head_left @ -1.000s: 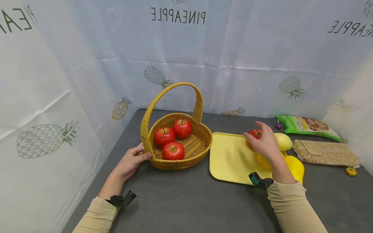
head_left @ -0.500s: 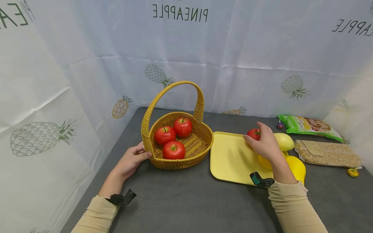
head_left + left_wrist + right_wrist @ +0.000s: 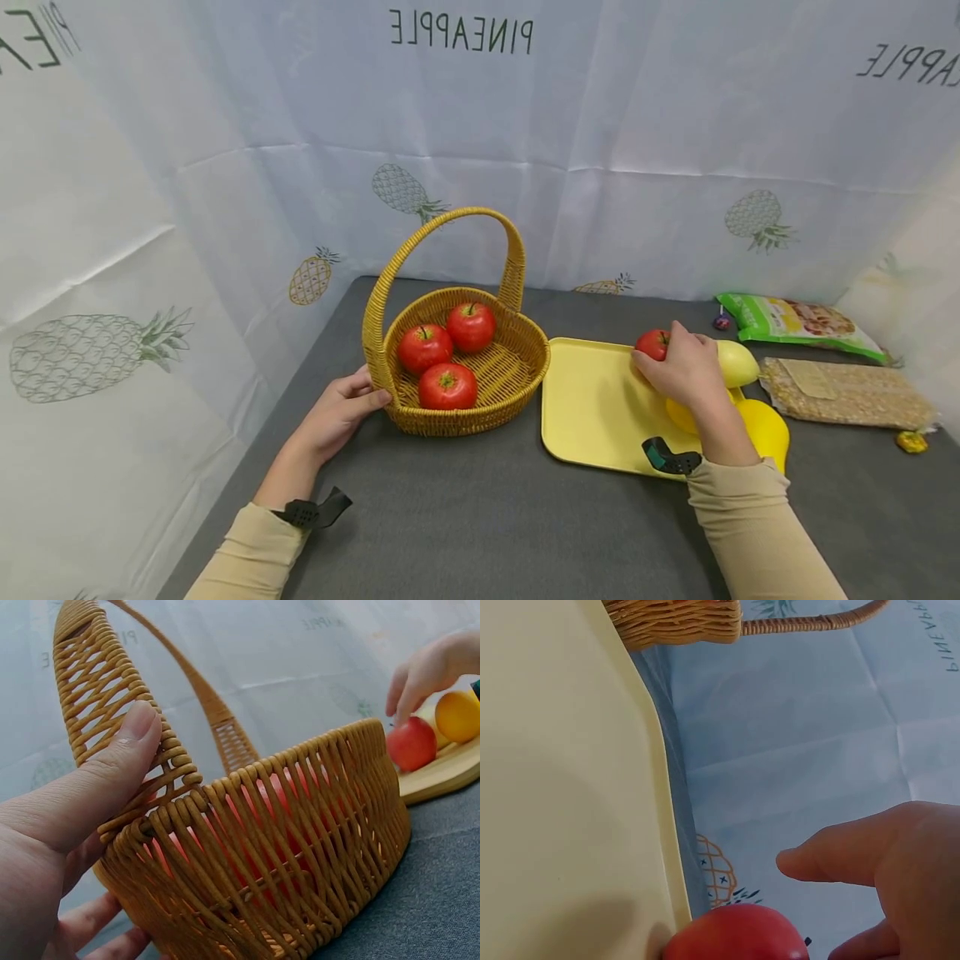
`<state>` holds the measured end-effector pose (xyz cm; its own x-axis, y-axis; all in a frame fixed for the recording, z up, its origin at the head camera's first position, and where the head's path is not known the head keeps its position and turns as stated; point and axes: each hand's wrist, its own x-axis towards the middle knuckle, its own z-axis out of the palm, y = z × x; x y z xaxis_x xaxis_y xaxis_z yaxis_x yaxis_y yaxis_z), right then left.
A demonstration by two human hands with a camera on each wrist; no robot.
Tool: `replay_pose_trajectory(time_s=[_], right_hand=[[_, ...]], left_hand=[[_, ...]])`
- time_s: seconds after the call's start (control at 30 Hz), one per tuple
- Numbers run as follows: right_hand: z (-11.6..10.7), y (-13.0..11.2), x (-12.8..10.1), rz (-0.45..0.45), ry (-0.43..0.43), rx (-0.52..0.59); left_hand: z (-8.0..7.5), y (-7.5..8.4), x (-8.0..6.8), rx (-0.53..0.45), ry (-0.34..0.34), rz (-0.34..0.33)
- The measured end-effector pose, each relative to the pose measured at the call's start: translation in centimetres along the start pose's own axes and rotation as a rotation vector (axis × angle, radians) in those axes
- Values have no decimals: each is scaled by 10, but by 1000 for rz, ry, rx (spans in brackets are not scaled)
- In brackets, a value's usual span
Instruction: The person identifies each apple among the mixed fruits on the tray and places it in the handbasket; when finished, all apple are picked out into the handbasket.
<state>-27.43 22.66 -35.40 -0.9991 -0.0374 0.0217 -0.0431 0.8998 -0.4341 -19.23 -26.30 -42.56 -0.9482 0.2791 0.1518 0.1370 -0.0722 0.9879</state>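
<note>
A woven yellow basket (image 3: 517,367) with a tall handle holds three red apples (image 3: 447,386). My left hand (image 3: 337,412) grips its left side, and the thumb (image 3: 127,742) presses on the foot of the handle (image 3: 172,761). To the right lies a yellow tray (image 3: 592,408). On the tray's far edge sits a red apple (image 3: 651,343), seen close in the right wrist view as the red apple (image 3: 735,934). My right hand (image 3: 678,371) curls over it from the right; the thumb (image 3: 825,859) stays a little above it. Yellow fruits (image 3: 765,425) lie under and behind that hand.
At the back right are a green snack bag (image 3: 795,321), a clear bag of grains (image 3: 847,396), a gold-wrapped sweet (image 3: 911,440) and a small purple sweet (image 3: 720,321). Pineapple-print cloth walls close in the left, back and right sides of the grey tabletop (image 3: 480,517).
My right hand has lowered and closed down over the red apple on the tray. The left hand and the basket have stayed where they were.
</note>
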Motion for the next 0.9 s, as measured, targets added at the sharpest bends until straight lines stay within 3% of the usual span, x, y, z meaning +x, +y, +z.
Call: replay_pose_trajectory(time_s=[0.77, 0.9], right_hand=[[-1, -11, 1, -91, -157, 217], [5, -12, 0, -114, -161, 201]], left_hand=[[-1, -1, 1, -18, -10, 12], [-1, -1, 2, -18, -13, 13]])
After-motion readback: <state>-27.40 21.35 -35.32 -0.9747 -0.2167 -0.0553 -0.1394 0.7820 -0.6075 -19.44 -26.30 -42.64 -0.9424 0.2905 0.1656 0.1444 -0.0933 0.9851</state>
